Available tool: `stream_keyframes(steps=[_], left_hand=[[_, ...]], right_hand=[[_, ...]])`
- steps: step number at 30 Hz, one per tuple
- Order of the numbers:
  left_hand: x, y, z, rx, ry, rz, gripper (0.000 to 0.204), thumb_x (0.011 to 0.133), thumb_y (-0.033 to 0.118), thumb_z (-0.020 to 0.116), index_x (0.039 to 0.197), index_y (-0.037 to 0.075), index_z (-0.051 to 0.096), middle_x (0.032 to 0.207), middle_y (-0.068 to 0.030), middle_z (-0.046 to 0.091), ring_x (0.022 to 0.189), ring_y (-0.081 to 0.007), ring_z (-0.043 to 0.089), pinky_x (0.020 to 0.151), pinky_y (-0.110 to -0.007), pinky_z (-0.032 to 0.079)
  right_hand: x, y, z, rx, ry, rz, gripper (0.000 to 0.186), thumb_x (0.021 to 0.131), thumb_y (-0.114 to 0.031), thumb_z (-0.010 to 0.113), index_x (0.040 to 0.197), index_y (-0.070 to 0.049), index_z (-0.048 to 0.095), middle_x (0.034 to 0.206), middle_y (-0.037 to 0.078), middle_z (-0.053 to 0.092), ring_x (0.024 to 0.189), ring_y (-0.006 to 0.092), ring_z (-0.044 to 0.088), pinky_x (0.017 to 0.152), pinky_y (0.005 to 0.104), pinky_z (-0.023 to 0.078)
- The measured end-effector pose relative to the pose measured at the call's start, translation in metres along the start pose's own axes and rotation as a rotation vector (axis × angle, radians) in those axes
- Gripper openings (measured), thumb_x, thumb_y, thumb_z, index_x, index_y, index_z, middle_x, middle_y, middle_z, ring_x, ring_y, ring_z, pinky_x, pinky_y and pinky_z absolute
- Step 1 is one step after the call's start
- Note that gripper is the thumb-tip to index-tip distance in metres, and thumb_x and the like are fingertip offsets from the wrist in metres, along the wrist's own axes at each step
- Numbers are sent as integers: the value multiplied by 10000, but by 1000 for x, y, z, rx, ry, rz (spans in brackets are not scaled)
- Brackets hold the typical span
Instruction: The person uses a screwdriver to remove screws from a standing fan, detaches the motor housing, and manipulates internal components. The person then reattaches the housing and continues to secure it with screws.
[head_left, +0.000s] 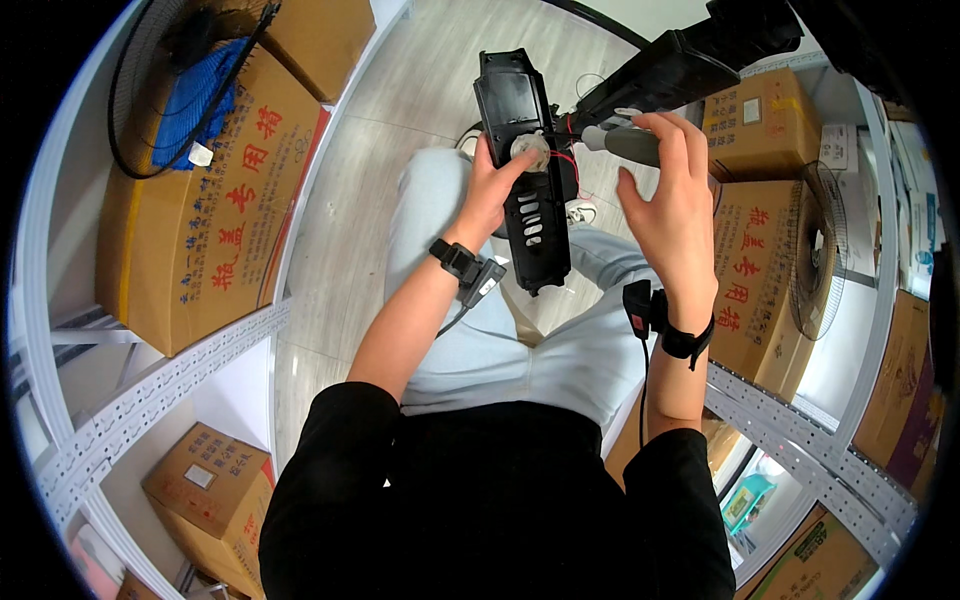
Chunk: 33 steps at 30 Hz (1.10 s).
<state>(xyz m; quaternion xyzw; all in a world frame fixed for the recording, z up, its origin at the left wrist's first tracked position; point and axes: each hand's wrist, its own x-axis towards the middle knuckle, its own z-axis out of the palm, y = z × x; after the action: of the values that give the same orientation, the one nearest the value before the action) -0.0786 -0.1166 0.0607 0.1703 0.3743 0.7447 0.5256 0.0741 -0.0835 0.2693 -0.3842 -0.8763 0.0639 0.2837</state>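
My left hand is closed around the left edge of a long black plastic housing with a row of slots. The thumb presses on a round, translucent whitish part in its middle. Red wires run out beside that part. Between the fingers of my right hand lies a screwdriver with a grey handle, held loosely, its shaft pointing left at the round part. Whether the tip touches a screw there is too small to tell.
A black stand-like body slants in from the upper right, close to the housing. Metal shelves with cardboard boxes flank me on both sides. Round black fan grilles stand against boxes at left and right.
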Motion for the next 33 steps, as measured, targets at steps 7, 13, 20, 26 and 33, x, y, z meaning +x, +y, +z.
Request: stream_keyframes(steps=[7,13,20,26,33], left_hand=[[-2,1,3,36,19,-4,460,870,36,715,1257,29,466,1160,-72,618,1038,-152,612,911,-317,501],[1,-2,-2,-5,-9,-3,474,871,47,722,1265,31,459,1167,-70,611,1040,-153,609,909,-314,503],[0,0,1,15,12,-5,484,869,57,731,1263,29,450,1165,-73,607,1037,-152,608,917,-316,503],[0,2,5,52,-10,70,749,878,43,717,1483,55,276,1361,-119,497,1180,-182,548,992,-328,464],[1,-1,-1,160,-69,141,913,921,69,666,1598,162,61,1560,-116,315,1364,-205,407,1140,-353,314]], right_hand=[[-1,5,0,-5,-64,134,440,804,-127,782,1190,-83,576,1135,145,574,840,295,697,670,385,573],[1,-7,2,15,30,126,351,823,-142,778,1122,-76,606,1036,122,612,774,267,708,654,361,572],[-2,4,5,32,89,58,254,800,-79,774,994,-68,612,1007,96,628,801,261,709,690,349,572],[-9,7,4,23,129,70,254,794,-71,775,984,-70,607,1026,75,638,836,249,701,709,343,564],[-12,10,-6,50,193,87,260,788,-76,790,980,-54,616,989,79,635,797,218,689,708,318,552]])
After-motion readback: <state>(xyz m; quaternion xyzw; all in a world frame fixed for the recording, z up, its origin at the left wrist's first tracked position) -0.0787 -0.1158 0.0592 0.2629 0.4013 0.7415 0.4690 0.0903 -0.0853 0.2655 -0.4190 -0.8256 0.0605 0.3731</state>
